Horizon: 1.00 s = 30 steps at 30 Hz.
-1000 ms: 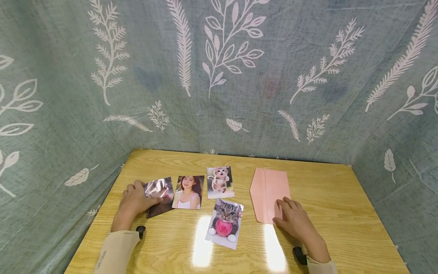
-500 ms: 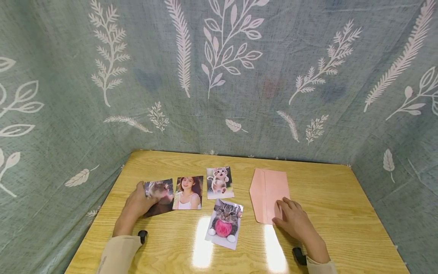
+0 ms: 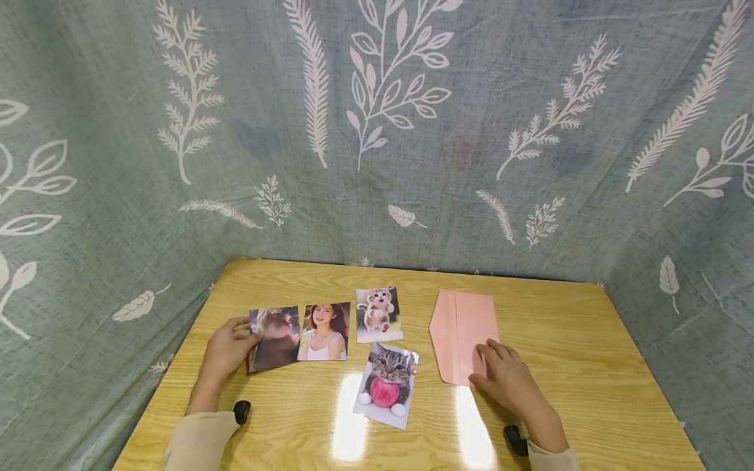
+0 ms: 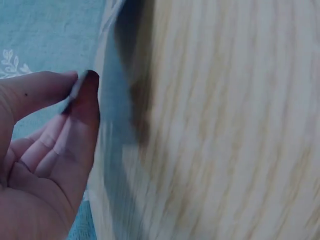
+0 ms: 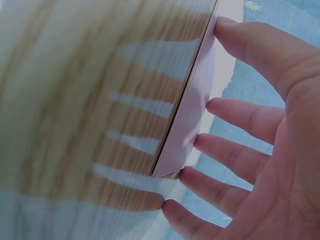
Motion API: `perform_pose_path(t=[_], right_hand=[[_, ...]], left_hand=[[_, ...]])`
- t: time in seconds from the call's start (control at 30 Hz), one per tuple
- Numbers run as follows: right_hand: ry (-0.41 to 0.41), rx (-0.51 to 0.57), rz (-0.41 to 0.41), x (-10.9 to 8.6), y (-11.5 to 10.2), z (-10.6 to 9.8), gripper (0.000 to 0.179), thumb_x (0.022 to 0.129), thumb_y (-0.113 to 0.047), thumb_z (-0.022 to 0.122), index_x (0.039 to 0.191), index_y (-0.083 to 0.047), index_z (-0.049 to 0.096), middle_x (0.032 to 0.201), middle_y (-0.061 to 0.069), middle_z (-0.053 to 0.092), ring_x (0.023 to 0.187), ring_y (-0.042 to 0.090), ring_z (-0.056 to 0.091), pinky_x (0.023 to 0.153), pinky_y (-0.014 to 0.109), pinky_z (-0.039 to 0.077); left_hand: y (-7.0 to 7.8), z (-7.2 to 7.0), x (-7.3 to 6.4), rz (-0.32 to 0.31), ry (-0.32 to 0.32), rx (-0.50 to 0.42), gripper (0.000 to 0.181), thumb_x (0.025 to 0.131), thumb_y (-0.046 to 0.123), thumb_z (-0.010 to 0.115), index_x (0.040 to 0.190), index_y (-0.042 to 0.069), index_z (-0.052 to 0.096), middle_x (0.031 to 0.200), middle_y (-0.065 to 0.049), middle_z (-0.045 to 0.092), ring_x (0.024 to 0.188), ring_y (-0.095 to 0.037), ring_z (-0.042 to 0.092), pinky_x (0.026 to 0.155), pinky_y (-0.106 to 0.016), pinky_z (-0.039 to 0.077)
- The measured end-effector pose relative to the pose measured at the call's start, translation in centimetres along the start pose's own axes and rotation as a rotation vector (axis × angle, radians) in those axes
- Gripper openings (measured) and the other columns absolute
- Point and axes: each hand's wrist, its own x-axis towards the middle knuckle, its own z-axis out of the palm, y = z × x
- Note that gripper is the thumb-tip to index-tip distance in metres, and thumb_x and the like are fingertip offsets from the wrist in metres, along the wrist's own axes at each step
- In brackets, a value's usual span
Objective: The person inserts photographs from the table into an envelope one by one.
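Observation:
At the left, my left hand (image 3: 226,350) pinches the left edge of a photo (image 3: 278,343) of a dark, blurry animal. The left wrist view has this photo nearly edge-on between thumb and finger. Directly right of it lies a photo (image 3: 325,332) of a person in a white top. My right hand (image 3: 509,379) rests its fingertips on the lower right part of a pink envelope (image 3: 465,327), whose flap points left. From the right wrist view, the fingers are spread and loosely bent along the envelope (image 5: 187,110).
Two more photos lie mid-table: a leaping kitten (image 3: 378,315) and, nearer me, a tabby cat with a pink ball (image 3: 387,386). The glossy wooden table (image 3: 565,340) reflects light at its front. A patterned blue-grey cloth (image 3: 330,216) hangs around its back and sides.
My left hand has drawn back leftward from across the dark photo to its left edge, uncovering more of the picture. The right hand and envelope have stayed still.

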Motion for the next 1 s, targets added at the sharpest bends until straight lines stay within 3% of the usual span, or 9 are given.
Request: perform_pose_path(t=[0.13,0.3,0.67,1.0], right_hand=[[0.008,-0.001,-0.001,0.0,0.1,0.0,0.062,0.087,-0.031,0.080,0.136,0.000,0.057,0.139,0.029,0.050,0.125,0.053,0.045,0.094,0.069,0.042],[0.004,-0.001,0.000,0.0,0.2,0.1,0.063,0.087,-0.032,0.080,0.136,0.000,0.057,0.140,0.030,0.049,0.125,0.053,0.045,0.095,0.069,0.042],[-0.011,0.001,0.007,0.0,0.2,0.1,0.061,0.088,-0.031,0.079,0.136,-0.001,0.057,0.140,0.028,0.049,0.126,0.053,0.044,0.095,0.070,0.041],[-0.022,-0.004,0.017,0.1,-0.1,0.0,0.062,0.087,-0.031,0.079,0.137,-0.001,0.057,0.141,0.029,0.049,0.126,0.053,0.044,0.094,0.070,0.041]], left_hand=[[0.3,0.0,0.0,-0.035,0.014,-0.127,0.061,0.096,0.027,0.070,0.145,-0.001,0.046,0.107,-0.018,0.071,0.075,-0.021,0.067,0.062,-0.034,0.054],[1.0,-0.3,-0.1,-0.052,0.014,-0.247,0.061,0.095,0.027,0.071,0.145,0.002,0.046,0.102,-0.011,0.072,0.070,-0.014,0.064,0.058,-0.030,0.053],[4.1,-1.3,-1.1,0.012,0.053,-0.230,0.067,0.093,0.042,0.071,0.145,0.007,0.048,0.112,-0.015,0.070,0.080,-0.014,0.068,0.071,-0.038,0.059],[5.7,-1.9,-1.4,0.039,0.062,-0.264,0.065,0.093,0.039,0.072,0.144,0.006,0.048,0.109,-0.014,0.071,0.077,-0.014,0.069,0.069,-0.035,0.059]])
